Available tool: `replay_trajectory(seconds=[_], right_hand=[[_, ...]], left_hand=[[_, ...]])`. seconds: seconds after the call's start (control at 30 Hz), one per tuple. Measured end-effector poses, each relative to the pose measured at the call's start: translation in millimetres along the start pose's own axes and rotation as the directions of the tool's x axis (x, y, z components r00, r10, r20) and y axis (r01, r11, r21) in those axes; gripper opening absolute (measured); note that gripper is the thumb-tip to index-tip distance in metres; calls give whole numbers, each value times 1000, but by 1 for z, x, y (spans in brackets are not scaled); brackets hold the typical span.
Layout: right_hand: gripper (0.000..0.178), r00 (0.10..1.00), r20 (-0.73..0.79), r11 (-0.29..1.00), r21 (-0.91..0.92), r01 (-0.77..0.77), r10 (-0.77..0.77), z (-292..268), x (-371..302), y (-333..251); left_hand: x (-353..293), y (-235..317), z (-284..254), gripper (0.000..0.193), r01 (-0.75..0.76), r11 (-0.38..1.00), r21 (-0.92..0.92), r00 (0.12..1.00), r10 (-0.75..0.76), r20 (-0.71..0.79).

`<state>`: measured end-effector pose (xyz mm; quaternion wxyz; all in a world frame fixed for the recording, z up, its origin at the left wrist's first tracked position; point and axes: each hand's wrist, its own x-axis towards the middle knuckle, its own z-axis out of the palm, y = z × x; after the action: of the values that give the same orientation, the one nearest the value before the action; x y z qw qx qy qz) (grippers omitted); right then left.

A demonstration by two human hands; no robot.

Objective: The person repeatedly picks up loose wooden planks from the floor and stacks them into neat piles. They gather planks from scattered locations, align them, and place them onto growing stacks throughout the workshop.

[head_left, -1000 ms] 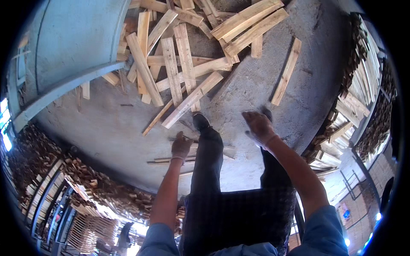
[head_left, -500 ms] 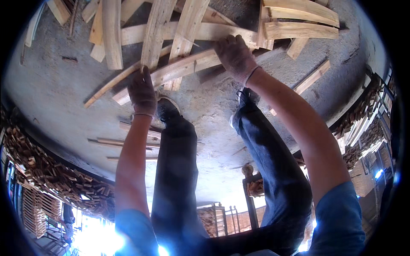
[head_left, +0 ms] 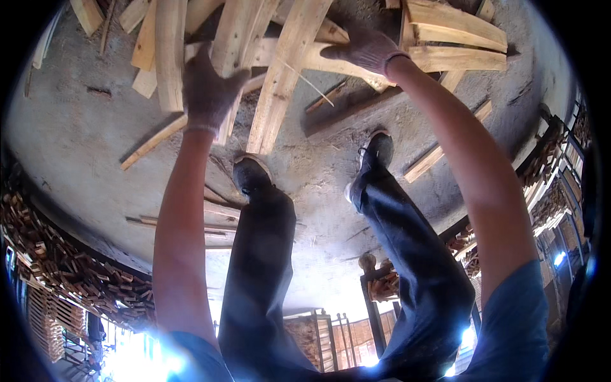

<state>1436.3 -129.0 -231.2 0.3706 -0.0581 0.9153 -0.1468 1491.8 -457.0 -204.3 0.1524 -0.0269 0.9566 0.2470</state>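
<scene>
My left hand (head_left: pixel 210 89), in a knitted work glove, reaches over the wooden planks with its thumb spread from the fingers. It overlaps a lengthwise plank (head_left: pixel 235 38) and is beside another long plank (head_left: pixel 170 57). My right hand (head_left: pixel 366 51), gloved too, is open over a plank lying crosswise (head_left: pixel 318 58); whether it touches the wood I cannot tell. Between the hands, a wide plank (head_left: pixel 283 83) slants toward my feet, with a thin splinter (head_left: pixel 309 79) across it. Neither hand visibly grips anything.
More planks (head_left: pixel 455 58) lie at the far right. A narrow strip (head_left: pixel 153 141) rests left of my feet, another (head_left: pixel 445 143) to the right. My shoes (head_left: pixel 251 175) stand just short of the planks. Heaped wood pieces (head_left: pixel 70 261) line the left side.
Both hands have let go of the slanting crosswise plank, which no longer lies in front of my feet. The left hand has moved farther away; the right has moved slightly away and opened.
</scene>
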Motion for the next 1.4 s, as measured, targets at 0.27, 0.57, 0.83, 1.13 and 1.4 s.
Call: replay_trajectory(seconds=[0.27,0.57,0.83,1.13,1.4], right_hand=[[70,972,193,961,264,81,-135,-29,7,0],[30,935,-45,910,-252,330,-352,31,-43,14],[48,939,84,866,366,-340,333,20,-161,47],[68,649,305,-500,856,134,697,-30,-48,153],[58,691,-57,-318,858,402,720,-7,-61,162]], left_hand=[[-19,15,19,82,380,792,-479,924,-303,233],[-65,133,31,99,374,265,-889,900,-335,279],[-146,169,109,108,517,283,-808,822,-426,377],[-114,208,79,91,191,820,-539,967,-253,-42],[-20,232,90,73,-268,899,-347,963,239,-124]])
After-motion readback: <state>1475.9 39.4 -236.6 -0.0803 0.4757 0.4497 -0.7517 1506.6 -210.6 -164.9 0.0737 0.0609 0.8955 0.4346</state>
